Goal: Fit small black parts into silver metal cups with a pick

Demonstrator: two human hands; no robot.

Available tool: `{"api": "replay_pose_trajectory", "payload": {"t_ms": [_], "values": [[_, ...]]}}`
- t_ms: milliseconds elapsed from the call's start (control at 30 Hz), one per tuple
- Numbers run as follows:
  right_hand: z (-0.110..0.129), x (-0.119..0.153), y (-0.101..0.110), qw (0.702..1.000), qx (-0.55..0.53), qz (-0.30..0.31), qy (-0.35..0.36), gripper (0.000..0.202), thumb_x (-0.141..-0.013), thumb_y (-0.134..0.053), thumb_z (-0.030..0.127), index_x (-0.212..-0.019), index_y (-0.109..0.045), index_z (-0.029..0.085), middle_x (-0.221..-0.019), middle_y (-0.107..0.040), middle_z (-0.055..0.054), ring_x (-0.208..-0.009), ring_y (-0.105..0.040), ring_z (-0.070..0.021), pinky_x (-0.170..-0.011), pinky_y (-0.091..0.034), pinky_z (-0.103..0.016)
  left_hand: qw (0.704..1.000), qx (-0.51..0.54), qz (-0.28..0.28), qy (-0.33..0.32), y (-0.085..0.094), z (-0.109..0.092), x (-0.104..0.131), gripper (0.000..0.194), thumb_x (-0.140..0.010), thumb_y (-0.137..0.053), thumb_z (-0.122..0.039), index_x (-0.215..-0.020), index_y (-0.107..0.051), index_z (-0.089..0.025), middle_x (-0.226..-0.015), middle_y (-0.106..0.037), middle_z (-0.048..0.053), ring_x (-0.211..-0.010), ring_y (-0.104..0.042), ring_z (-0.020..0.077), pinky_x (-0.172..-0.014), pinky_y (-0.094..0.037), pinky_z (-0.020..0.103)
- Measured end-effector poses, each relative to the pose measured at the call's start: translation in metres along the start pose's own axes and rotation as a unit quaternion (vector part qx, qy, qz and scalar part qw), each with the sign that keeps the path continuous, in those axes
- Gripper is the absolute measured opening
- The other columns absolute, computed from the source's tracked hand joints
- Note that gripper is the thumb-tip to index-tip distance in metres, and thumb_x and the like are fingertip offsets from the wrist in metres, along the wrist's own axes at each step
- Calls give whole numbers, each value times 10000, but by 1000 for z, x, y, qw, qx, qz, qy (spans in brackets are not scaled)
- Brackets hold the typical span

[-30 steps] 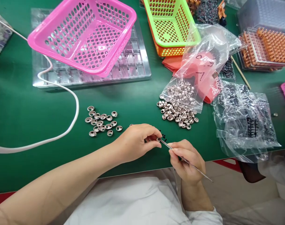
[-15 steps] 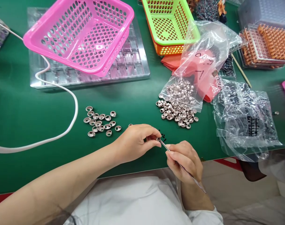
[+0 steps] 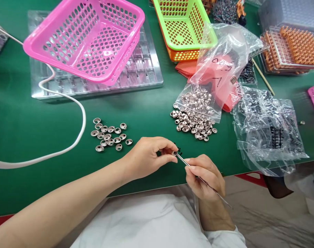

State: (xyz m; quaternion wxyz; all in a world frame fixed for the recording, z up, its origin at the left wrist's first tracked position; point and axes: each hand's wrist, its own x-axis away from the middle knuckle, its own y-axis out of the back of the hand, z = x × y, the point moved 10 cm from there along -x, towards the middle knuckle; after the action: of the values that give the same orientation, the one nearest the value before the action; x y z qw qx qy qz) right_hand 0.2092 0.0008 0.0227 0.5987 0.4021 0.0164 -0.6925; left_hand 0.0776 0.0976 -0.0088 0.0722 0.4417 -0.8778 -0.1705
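Observation:
Near the table's front edge, my left hand [image 3: 153, 155] pinches a small silver metal cup [image 3: 174, 153] between thumb and fingertips. My right hand [image 3: 205, 175] is closed round a thin metal tool [image 3: 184, 161], whose tip meets the cup. Tiny black pieces [image 3: 180, 151] lie on the green table just behind the fingertips. Several loose silver cups [image 3: 107, 136] are spread left of my left hand. A larger pile of the same cups [image 3: 194, 124] lies behind my hands, partly inside a clear plastic bag [image 3: 221, 69].
A pink basket [image 3: 94, 44] rests on a clear compartment tray [image 3: 146, 74] at the back left, beside a white cable [image 3: 83, 117]. Behind the pile stands a green basket [image 3: 185, 31]. Plastic bags [image 3: 273, 134] and orange parts [image 3: 301, 46] occupy the right side.
My right hand has shifted slightly right, and the tool lies at a slightly different angle. The whole view has moved a little. My left hand still holds the cup.

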Motion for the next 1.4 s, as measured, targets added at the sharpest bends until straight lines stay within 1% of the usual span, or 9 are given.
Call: {"api": "replay_pose_trajectory", "payload": {"t_ms": [200, 300, 433, 533, 633, 733, 1100, 1267, 1400], "values": [[3, 1, 1, 1000, 20, -14, 6, 259, -850, -673, 30, -1052, -633, 187, -988, -755, -62, -793, -729, -183, -587, -562, -327, 1000, -8, -7, -12, 1, -2, 0, 117, -777, -818, -129, -872, -752, -144, -745, -753, -3, -636, -686, 93, -627, -524, 150], [4, 3, -1, 999, 31, -5, 10, 259, -852, -678, 41, -1058, -636, 192, -988, -758, -64, -786, -728, -185, -577, -555, -326, 1000, -16, -10, -18, 2, -3, 0, 90, -790, -807, -138, -859, -749, -146, -736, -748, -1, -641, -686, 99, -631, -522, 160], [3, 5, -5, 999, 49, 8, 20, 282, -859, -681, 62, -1089, -627, 216, -1004, -758, -59, -798, -731, -186, -586, -569, -326, 1000, -14, -10, 0, 3, -1, 0, 66, -806, -792, -152, -854, -748, -163, -736, -744, -7, -645, -682, 102, -635, -525, 167], [3, 5, -4, 999, 41, 0, 27, 279, -861, -676, 61, -1091, -631, 212, -999, -756, -58, -797, -730, -182, -577, -565, -316, 1000, -6, -9, 17, 3, 2, 0, 74, -795, -800, -149, -848, -750, -164, -736, -743, -10, -645, -678, 100, -637, -526, 163], [1, 2, -2, 1000, 27, -8, 13, 268, -867, -665, 58, -1083, -633, 214, -982, -754, -52, -787, -726, -175, -576, -563, -313, 999, 7, -4, 32, 1, 4, -1, 90, -787, -805, -144, -861, -757, -163, -739, -747, -12, -644, -679, 98, -633, -526, 160], [-1, 0, -2, 1000, 14, 1, -3, 288, -858, -663, 35, -1087, -625, 204, -986, -751, -60, -795, -729, -178, -590, -566, -317, 999, 15, -1, 39, 1, 6, 0, 104, -789, -804, -144, -883, -763, -163, -754, -753, -11, -649, -683, 98, -635, -529, 161], [-2, 1, -1, 1000, 9, -9, -10, 268, -863, -662, 52, -1073, -625, 214, -985, -756, -60, -793, -732, -184, -590, -567, -324, 1000, 5, 4, 29, 1, 5, 0, 87, -802, -789, -162, -882, -758, -178, -762, -757, -13, -651, -685, 101, -641, -537, 168], [-1, 0, 0, 1000, 8, -10, -11, 277, -853, -665, 38, -1071, -628, 205, -981, -752, -65, -791, -731, -188, -579, -552, -317, 999, 8, 6, 36, 0, 7, 0, 90, -803, -783, -173, -889, -759, -183, -773, -763, -10, -654, -691, 107, -645, -545, 176], [-3, 0, 0, 1000, 2, -11, -17, 291, -849, -665, 31, -1078, -630, 206, -989, -752, -62, -797, -729, -187, -597, -564, -327, 999, 13, 7, 42, 0, 7, 0, 95, -802, -787, -171, -893, -759, -181, -772, -760, -11, -653, -689, 104, -642, -542, 172]]}}
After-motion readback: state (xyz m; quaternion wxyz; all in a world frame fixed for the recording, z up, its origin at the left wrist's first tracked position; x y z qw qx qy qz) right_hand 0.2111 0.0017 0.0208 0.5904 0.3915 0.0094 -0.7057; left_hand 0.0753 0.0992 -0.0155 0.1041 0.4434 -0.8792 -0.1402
